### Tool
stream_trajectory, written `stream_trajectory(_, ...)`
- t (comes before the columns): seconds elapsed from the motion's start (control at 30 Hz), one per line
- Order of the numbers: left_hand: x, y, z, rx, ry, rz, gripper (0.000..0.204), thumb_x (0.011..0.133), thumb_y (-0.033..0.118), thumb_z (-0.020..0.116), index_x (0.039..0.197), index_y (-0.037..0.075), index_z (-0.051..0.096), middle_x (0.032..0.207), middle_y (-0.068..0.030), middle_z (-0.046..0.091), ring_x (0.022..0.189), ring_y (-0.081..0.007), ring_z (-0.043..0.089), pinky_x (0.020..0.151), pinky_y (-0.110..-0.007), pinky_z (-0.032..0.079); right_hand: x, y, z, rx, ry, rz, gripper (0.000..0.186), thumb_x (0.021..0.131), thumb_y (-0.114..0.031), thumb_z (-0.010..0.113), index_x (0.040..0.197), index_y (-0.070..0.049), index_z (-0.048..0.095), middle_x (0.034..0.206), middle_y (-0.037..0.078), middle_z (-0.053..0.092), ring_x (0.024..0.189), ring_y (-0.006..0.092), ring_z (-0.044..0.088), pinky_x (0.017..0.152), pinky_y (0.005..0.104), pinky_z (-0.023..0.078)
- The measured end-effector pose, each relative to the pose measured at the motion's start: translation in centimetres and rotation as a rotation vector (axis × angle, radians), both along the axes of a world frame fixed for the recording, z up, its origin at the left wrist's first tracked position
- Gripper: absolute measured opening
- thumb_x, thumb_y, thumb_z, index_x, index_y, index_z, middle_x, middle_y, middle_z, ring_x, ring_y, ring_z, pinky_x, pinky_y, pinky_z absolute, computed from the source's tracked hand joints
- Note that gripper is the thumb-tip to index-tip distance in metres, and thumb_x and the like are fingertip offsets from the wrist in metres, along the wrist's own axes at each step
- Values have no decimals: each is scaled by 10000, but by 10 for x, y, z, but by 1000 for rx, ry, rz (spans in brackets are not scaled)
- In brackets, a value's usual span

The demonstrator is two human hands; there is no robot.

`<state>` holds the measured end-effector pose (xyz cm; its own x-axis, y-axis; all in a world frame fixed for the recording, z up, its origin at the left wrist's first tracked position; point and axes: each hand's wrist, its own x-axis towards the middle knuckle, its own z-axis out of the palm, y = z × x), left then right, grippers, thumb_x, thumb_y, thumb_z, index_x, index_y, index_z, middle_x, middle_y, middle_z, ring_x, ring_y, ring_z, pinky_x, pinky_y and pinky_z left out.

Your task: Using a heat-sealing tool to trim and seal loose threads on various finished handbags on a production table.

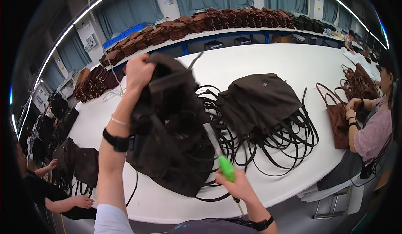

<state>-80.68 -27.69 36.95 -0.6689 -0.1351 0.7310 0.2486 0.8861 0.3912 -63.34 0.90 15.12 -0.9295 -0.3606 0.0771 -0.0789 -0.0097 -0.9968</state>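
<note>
My left hand [140,71] is closed on the top of a dark brown bag [167,93], lifted above the table and smeared by motion. More dark brown bag fabric [176,167] lies beneath it. In my right hand [238,186] is a corded hot-air tool [226,168] with a bright green handle and a straight metal nozzle. The nozzle points up and left toward the raised bag; whether it touches is unclear. Right of it lies a pile of dark brown bags [261,100], their thin straps [276,150] looped over the table.
A long white table [247,58] curves around me. At the right, a person [372,125] handles a reddish-brown bag [336,121]. Another person's hands [81,201] are near dark bags [86,165] at the left. Stacked brown pieces [226,19] line a far bench. A cable [118,77] hangs at the left.
</note>
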Motion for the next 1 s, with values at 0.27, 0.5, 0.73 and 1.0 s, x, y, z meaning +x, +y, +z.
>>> stream_trajectory(0.27,-61,171,4,119,-189,-602,729,619,385,747,1175,-37,535,1150,-224,571,1056,-314,561,921,-348,436,12,100,24,-342,177,-607,183,915,-166,495,1004,-8,520,749,86,586,659,134,570,452,203,408)
stream_trajectory(0.5,-11,91,-170,-475,-802,-592,389,668,234,688,989,51,564,1076,-144,507,1027,-333,515,843,-413,456,36,130,-47,36,-214,-683,159,888,-186,563,898,-27,549,683,45,571,475,71,456,396,197,351)
stream_trajectory(0.73,90,-59,-302,-372,-905,-11,614,675,309,727,1191,80,486,1145,-137,451,1105,-329,431,883,-481,421,55,80,-74,127,-299,-366,154,862,-171,584,873,-23,545,664,46,594,456,66,457,392,203,350)
stream_trajectory(1.0,91,-84,-298,-158,-763,74,237,723,160,569,886,-3,622,830,-251,628,813,-415,611,754,-476,495,45,25,-55,263,-278,-63,202,842,-206,619,862,-9,579,683,46,615,555,88,518,527,237,425)
